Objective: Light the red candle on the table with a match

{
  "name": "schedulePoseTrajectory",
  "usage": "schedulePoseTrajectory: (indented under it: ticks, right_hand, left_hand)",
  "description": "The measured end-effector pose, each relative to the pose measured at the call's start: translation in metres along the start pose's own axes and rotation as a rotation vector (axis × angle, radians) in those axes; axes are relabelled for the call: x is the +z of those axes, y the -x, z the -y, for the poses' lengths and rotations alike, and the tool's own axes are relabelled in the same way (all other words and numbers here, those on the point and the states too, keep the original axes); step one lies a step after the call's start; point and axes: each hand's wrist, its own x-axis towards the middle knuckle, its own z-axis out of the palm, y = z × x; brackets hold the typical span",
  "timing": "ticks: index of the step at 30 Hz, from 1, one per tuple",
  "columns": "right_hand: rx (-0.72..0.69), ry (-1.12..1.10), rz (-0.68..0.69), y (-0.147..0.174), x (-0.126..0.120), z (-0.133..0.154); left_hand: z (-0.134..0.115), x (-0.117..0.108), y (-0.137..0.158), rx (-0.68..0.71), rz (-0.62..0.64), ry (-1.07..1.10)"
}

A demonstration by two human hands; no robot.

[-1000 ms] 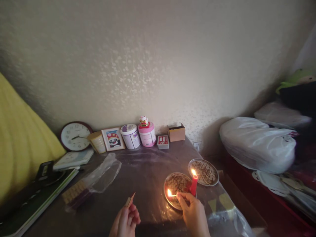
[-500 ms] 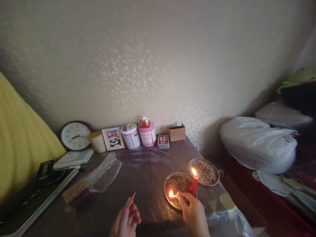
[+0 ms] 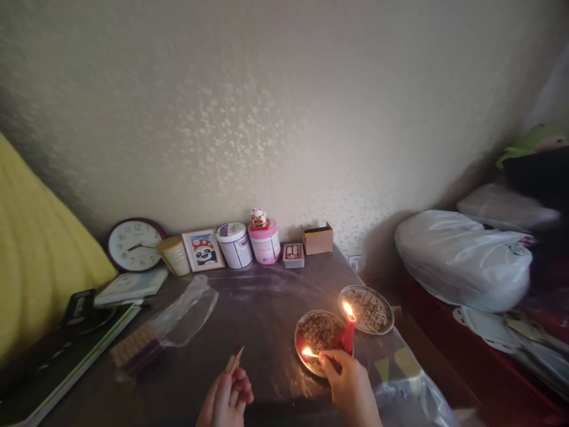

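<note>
Between the thumb and fingers of my right hand (image 3: 349, 382) is a burning match (image 3: 312, 354), held level with its flame pointing left. It is over a metal plate (image 3: 297, 338) with a brown, stained surface. A lit red candle (image 3: 349, 332) stands upright at the plate's right side, just beyond my fingers. My left hand (image 3: 226, 397) is closed around a small cardboard matchbox (image 3: 232, 362), with a pointed flap sticking up; most of the box is hidden by the fingers. A second metal plate (image 3: 391, 323) with a mottled surface lies behind the candle.
Along the wall stand a clock (image 3: 133, 244), a yellow cup (image 3: 175, 258), a panda picture (image 3: 204, 252), two tins (image 3: 235, 246), a card box (image 3: 294, 256) and a cardboard box (image 3: 318, 238). A plastic-wrapped pack (image 3: 136, 350) lies left. White bags (image 3: 462, 255) sit off the table's right edge.
Both hands stay almost where they were, still gripping the match and the matchbox. The match flame flickers and looks slightly lower. The whole view has shifted very slightly.
</note>
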Motion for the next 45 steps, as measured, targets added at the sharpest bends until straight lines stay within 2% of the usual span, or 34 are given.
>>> schedulePoseTrajectory:
  ticks: [14, 41, 45]
  right_hand:
    - [0.048, 0.022, 0.059, -0.0002, 0.0000, 0.0052]
    - [0.045, 0.001, 0.047, -0.0006, 0.0008, 0.0040]
    - [0.034, 0.007, 0.021, -0.0004, -0.0009, 0.0053]
  left_hand:
    - [-0.0002, 0.0002, 0.0001, 0.010, -0.010, 0.000]
    - [0.0002, 0.0017, 0.0014, 0.010, 0.009, -0.008]
    - [0.0021, 0.0001, 0.0009, 0.054, 0.023, -0.014]
